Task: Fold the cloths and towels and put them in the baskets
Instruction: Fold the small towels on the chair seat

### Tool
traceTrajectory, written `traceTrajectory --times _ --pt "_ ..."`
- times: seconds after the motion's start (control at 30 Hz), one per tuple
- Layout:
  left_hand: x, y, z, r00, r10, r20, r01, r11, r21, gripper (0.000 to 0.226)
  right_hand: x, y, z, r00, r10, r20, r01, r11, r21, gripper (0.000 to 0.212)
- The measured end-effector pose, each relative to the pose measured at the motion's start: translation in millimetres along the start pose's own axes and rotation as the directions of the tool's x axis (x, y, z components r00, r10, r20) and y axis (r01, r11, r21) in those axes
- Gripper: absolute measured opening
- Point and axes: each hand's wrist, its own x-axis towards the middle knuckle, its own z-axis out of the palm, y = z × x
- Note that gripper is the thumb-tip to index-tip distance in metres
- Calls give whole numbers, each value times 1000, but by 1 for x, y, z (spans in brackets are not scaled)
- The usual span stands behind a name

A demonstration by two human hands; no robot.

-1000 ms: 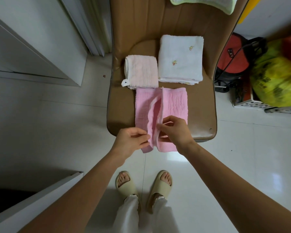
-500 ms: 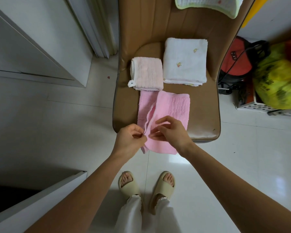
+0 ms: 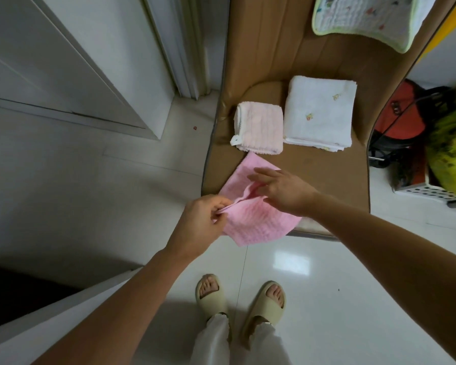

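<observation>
A pink cloth [image 3: 250, 219] is pinched at its edge by the left grip [image 3: 203, 222] over a brown chair [image 3: 327, 175], while the right grip [image 3: 282, 191] is spread flat on it. Beyond the grips, a folded pale towel [image 3: 259, 133] and white towel [image 3: 319, 114] are laid side by side; white floor tiles [image 3: 327, 272] are seen below.

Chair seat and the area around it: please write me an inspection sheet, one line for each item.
Surface: brown padded chair seat, creased near its back-left corner.
Job's things: pink cloth, partly folded, overhanging the front edge; folded pale pink towel and folded white towel side by side behind it; green-trimmed cloth draped over the backrest.
Clutter: yellow-green bag resting on a white perforated basket; red item.
Hands: left hand pinches the pink cloth's edge; right hand open, over the cloth.
Cables: black cord across the red item.
Surroundings: white tiled floor, white door.
</observation>
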Motion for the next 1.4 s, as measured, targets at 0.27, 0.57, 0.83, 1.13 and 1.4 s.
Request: traceTrajectory --times 0.27,0.57,0.83,1.13,1.4 --pt "-11 26 -52 996 91 -23 -90 994 56 10 -10 -13 -28 982 188 -34 -178 965 194 34" --pt "18 109 -143 993 25 -114 11 951 308 19 -77 -36 -160 875 370 -312 -284 914 289 24" --pt "34 186 -173 994 110 28 -111 894 434 15 -140 -46 -235 802 475 -362 -405 878 255 25" --pt "16 204 -142 954 -97 283 -48 886 462 10 -195 -53 -221 871 479 -108 -441 860 258 33" --pt "30 201 -96 987 41 152 -111 868 484 15 -192 -19 -191 758 615 -218 -509 767 391 24"
